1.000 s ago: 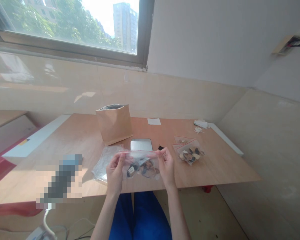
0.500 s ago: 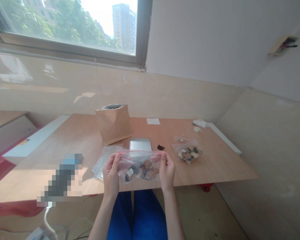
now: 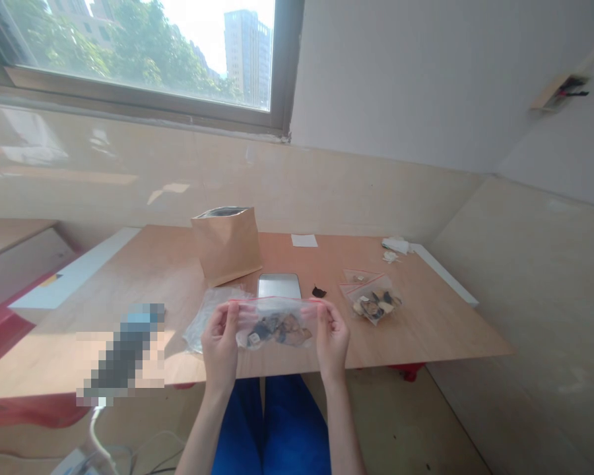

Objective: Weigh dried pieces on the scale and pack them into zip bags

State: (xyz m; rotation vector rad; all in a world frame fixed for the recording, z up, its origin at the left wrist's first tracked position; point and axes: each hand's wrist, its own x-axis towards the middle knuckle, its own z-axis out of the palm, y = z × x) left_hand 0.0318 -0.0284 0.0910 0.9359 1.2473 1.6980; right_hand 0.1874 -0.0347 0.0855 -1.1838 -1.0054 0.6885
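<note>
Stretched between my hands is a clear zip-lock bag (image 3: 276, 330) with a red seal strip along its top. Dark and brown dried pieces and a small white label show through the plastic. My left hand (image 3: 220, 336) pinches the bag's upper left corner, and my right hand (image 3: 331, 336) pinches the upper right corner. Just beyond the bag lies a flat silver-topped device, perhaps a scale (image 3: 279, 285), partly covered by it. A stack of clear plastic bags (image 3: 202, 323) rests behind my left hand. One dark dried piece (image 3: 319, 291) lies beyond my right hand.
An open brown paper pouch (image 3: 228, 247) stands at the back left. Filled zip-lock bags (image 3: 373, 303) lie to the right. A white paper (image 3: 303, 241) and crumpled white scraps (image 3: 395, 245) are near the wall. A blurred dark object (image 3: 121, 356) with a cable sits left.
The bag's lower part has swung up and its contents have shifted and spread. Both hands keep hold of the top corners, almost in the same place.
</note>
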